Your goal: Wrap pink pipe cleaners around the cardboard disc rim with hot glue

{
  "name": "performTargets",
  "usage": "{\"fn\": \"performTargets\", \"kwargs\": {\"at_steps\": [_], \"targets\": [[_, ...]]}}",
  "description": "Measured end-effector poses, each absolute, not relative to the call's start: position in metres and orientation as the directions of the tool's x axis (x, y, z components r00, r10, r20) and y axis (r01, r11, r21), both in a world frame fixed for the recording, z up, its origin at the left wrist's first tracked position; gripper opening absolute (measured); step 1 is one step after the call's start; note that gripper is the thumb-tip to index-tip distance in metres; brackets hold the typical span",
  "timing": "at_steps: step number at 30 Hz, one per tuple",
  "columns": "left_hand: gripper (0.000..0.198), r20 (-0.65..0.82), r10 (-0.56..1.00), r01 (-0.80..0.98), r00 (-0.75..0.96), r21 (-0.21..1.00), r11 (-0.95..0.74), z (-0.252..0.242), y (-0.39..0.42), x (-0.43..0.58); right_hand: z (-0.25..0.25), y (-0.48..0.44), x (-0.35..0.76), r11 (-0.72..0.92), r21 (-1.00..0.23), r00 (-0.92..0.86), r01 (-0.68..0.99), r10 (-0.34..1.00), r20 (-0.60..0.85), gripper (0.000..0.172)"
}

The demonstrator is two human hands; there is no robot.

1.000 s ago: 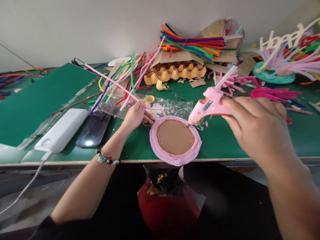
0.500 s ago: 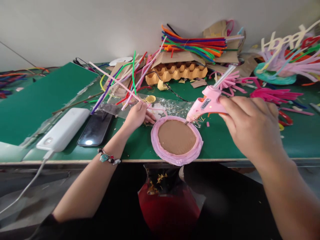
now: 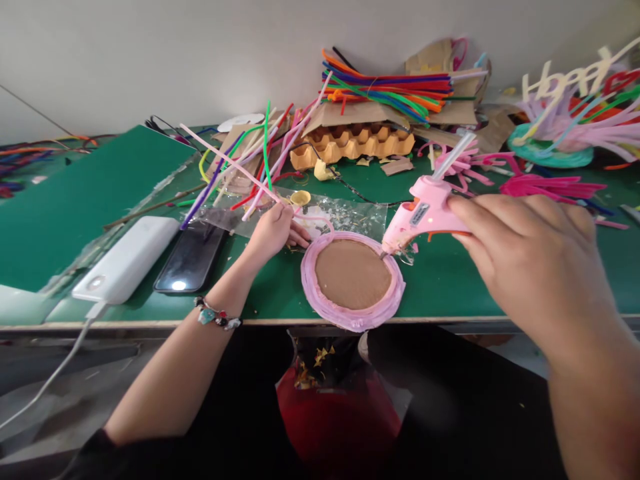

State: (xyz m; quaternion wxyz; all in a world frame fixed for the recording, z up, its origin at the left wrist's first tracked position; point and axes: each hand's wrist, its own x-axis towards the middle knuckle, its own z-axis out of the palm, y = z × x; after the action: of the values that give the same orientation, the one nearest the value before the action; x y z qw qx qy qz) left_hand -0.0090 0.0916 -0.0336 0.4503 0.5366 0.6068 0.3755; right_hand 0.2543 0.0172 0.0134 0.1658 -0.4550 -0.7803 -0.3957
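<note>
A pink hot glue gun is gripped in my right hand, a clear glue stick jutting from its back. Its nozzle points down at the upper right rim of a round base, a brown cardboard disc edged with coiled lilac pipe cleaner. My left hand pinches a pale pink pipe cleaner just beyond the base's upper left. One end of that pipe cleaner runs down to the base's rim; the other stretches up and left. Whether the nozzle touches the rim I cannot tell.
Loose pipe cleaners lie behind my left hand. A white power bank and a phone sit at left. An egg carton with bundled pipe cleaners above stands at the back. A pipe-cleaner craft is at right.
My right hand has moved the glue gun to the right and slightly down along the base's rim. The left hand and its pipe cleaner stay nearly still.
</note>
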Motion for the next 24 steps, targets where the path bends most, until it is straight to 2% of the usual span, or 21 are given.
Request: {"fn": "performTargets", "kwargs": {"at_steps": [13,24], "targets": [[0.016,-0.137,0.99,0.312,-0.015,0.941,0.135,-0.033,0.0917,-0.0091,0.0208,0.01,0.259,0.327,0.444,-0.545,0.834,0.613,0.572,0.032],[0.015,-0.142,0.99,0.31,-0.021,0.94,0.142,-0.0342,0.0922,-0.0088,0.0162,0.0139,0.2542,0.257,0.478,-0.528,0.84,0.588,0.613,0.026]]}}
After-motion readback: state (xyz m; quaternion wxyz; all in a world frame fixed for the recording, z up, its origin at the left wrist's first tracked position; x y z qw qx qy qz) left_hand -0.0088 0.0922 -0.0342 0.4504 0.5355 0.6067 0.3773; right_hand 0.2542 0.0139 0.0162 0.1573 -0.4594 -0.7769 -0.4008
